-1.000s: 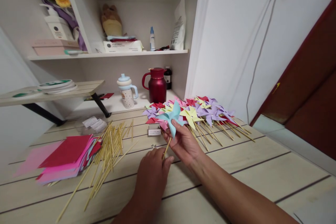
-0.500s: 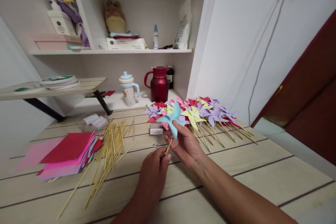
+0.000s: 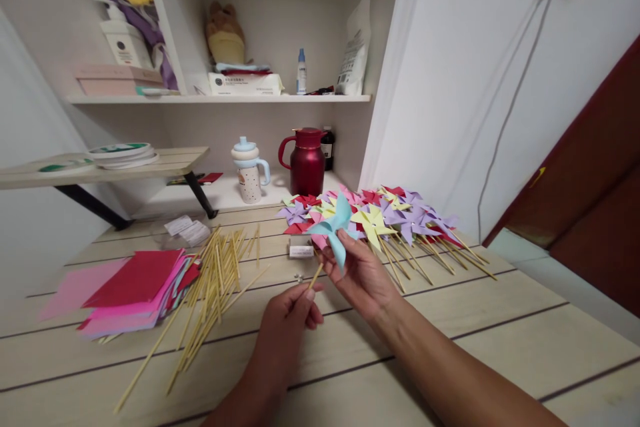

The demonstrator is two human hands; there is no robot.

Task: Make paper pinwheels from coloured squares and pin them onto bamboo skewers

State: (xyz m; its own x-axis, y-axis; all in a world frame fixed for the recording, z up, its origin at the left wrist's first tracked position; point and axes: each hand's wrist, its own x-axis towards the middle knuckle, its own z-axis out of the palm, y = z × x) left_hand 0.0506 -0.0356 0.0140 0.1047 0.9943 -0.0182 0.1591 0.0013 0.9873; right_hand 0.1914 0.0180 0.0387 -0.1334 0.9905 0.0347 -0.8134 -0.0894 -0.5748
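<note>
A light blue paper pinwheel point(image 3: 331, 228) is held up above the table, its wooden stick point(image 3: 315, 275) slanting down to the left. My right hand point(image 3: 364, 278) grips the pinwheel from the right, thumb at the paper blades. Lower down, the stick is pinched between thumb and fingers of my left hand point(image 3: 290, 317). Some tiny pale pieces point(image 3: 299, 277) lie just beyond my left hand, near a small white box point(image 3: 301, 251). Behind my right hand, finished pinwheels point(image 3: 410, 219) in purple, yellow, pink and red are spread on their sticks.
Many loose wooden sticks point(image 3: 213, 287) lie left of my hands, beside a stack of coloured paper sheets point(image 3: 135, 279). Along the back stand a speckled cup point(image 3: 250, 180) and a red jug point(image 3: 307, 163). A raised wooden stand point(image 3: 180, 159) holds round white items.
My left hand has shifted a little left and down along the stick, showing more of it between the hands. The view has turned slightly left.
</note>
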